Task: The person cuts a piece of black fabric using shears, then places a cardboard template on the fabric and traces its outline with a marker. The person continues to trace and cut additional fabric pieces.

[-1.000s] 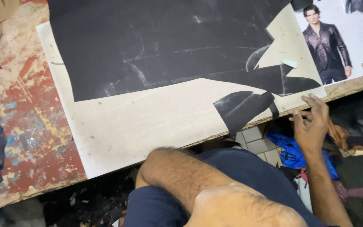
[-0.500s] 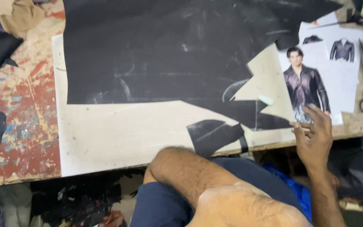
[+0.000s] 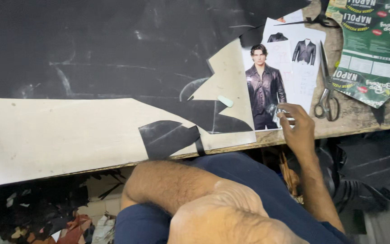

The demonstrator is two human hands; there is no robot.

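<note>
The right hand (image 3: 298, 129) rests at the front edge of the workbench (image 3: 362, 113), near its right end. Its fingers (image 3: 287, 116) are bent and close together, and they press on the lower right corner of the printed sheet (image 3: 290, 72). Something small and shiny shows under the fingertips, but it is too blurred to tell what it is, or whether the hand pinches it or only touches it. The sheet shows a person in a dark jacket and two small jacket drawings. It lies flat and turned towards the person, probably so that it can be read as a reference while working.

The left hand is not in view; only a bent arm and a knee in blue clothing fill the bottom of the picture.

The large black leather piece (image 3: 95, 49) is spread flat over the back and the left part of the workbench, and it carries faint chalk lines. It lies on a pale cardboard sheet (image 3: 55, 135), which reaches the front edge and seems to serve as a cutting base. A small chalk piece (image 3: 225, 100) lies on a pale pointed pattern piece (image 3: 229, 77), just left of the printed sheet and near the hand. A small black offcut (image 3: 165, 137) lies at the front edge, well to the left of the hand.

The scissors (image 3: 327, 90) lie closed just right of the printed sheet, near the hand, with the handles towards the front edge for easy reach. A green printed cardboard box (image 3: 375, 45), flattened, covers the back right corner.
</note>
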